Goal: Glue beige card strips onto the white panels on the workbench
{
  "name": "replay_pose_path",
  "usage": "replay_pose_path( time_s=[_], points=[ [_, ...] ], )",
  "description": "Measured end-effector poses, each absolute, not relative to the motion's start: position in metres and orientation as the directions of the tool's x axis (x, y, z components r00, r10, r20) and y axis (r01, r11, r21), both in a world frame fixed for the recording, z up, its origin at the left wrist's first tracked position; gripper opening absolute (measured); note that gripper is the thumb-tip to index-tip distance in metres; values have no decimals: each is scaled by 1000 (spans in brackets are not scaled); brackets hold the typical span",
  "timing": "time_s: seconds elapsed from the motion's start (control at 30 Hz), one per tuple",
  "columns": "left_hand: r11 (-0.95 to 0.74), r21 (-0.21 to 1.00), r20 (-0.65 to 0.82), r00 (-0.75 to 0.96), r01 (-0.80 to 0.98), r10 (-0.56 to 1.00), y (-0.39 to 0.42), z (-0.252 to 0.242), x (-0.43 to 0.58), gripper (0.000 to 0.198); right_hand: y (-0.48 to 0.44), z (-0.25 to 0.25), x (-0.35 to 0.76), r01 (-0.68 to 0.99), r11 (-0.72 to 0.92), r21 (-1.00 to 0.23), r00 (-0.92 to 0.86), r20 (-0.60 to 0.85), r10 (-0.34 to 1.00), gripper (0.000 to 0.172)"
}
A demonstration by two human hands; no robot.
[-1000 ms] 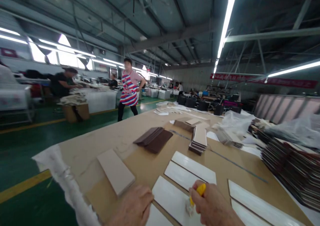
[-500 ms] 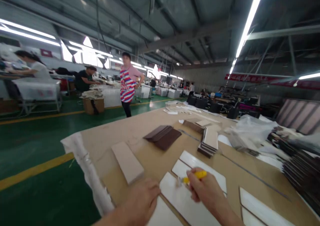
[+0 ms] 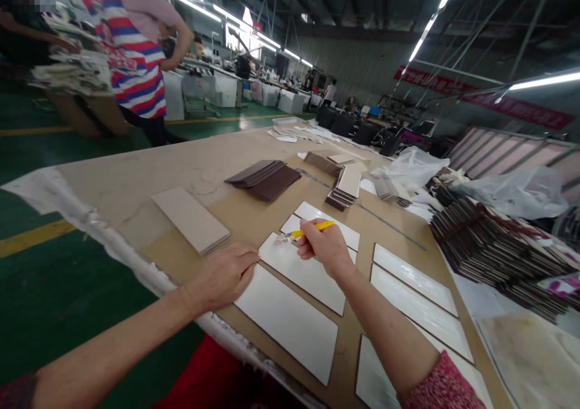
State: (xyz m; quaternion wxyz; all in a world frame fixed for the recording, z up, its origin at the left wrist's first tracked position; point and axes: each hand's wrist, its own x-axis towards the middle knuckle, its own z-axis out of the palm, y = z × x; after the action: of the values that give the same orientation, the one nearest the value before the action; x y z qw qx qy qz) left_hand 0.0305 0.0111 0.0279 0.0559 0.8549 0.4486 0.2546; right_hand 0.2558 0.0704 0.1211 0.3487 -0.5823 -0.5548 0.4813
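Note:
My right hand (image 3: 321, 246) is closed around the yellow handle of a small brush (image 3: 312, 230). The brush tip touches the upper left end of a white panel (image 3: 312, 270), a thin rectangular piece with a dark edge. At that panel's left corner, the fingertips of my left hand (image 3: 231, 273) press down, fingers bent and held together. Another white panel (image 3: 290, 324) lies just below, partly beside my left wrist. Further white panels (image 3: 417, 306) lie in a column to the right, some with a wet-looking shine; my right forearm covers part of them.
A beige stack of panels (image 3: 193, 218) lies left of my hands. Dark brown panels (image 3: 267, 179) and a pile of light-topped pieces (image 3: 347, 185) sit farther back. Tall dark stacks (image 3: 498, 252) line the right side. A person in a striped apron (image 3: 136, 52) stands beyond the table (image 3: 109, 179).
My view has turned right and tilted down, so more of my arms and the panels show. My right hand still holds the brush on the same panel; my left hand stays at its corner.

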Motion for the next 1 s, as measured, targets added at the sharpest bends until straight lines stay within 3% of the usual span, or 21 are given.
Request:
replay_pose_path(
  time_s=[0.4,1.0],
  points=[
    [-610,290,411,480,737,775,13,25,29,30,60,117,256,483,-164,-860,-163,-272,949,19],
    [-611,249,422,484,751,767,14,25,27,32,4,150,371,702,-215,-678,2,-300,954,17]
  ],
)
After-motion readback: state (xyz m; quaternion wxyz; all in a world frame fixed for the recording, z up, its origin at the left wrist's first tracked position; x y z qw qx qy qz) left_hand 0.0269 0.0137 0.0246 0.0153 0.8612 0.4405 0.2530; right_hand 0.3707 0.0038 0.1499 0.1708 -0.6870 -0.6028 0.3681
